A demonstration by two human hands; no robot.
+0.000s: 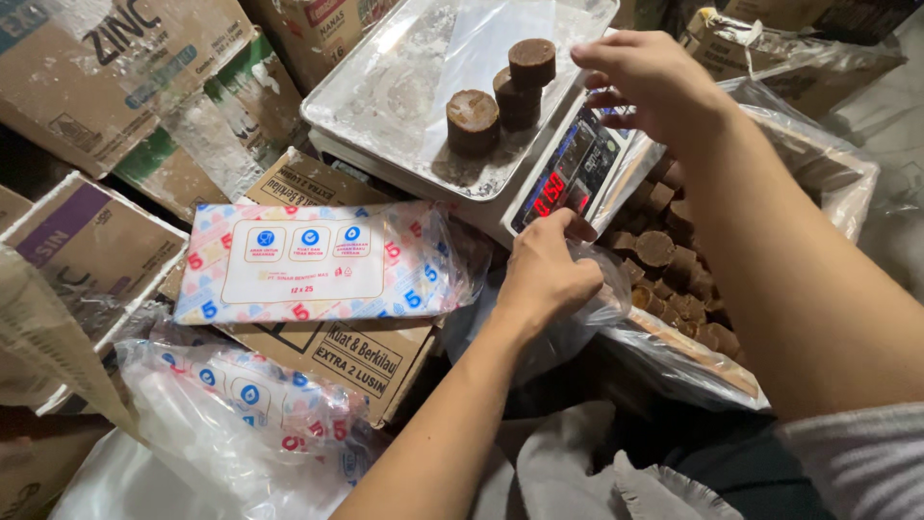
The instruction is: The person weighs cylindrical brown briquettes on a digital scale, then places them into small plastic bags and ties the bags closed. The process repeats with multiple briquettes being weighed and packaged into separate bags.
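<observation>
A digital scale [568, 173] with a metal tray [385, 87] covered in clear film carries three brown sugar blocks [500, 91], two of them stacked. My right hand [650, 82] hovers just right of the tray, above the scale's red display, fingers bent and holding nothing I can see. My left hand [549, 274] is closed on a clear plastic bag [568, 327] just below the display. A large open bag with several brown blocks [674, 279] lies to the right, under my right forearm.
A flat pack of plastic bags [308, 260] with a coloured pattern lies on a cardboard box [356, 356]. More such packs [241, 404] sit lower left. Cardboard cartons [125, 87] crowd the left and top. Grey cloth [577, 472] lies at the bottom.
</observation>
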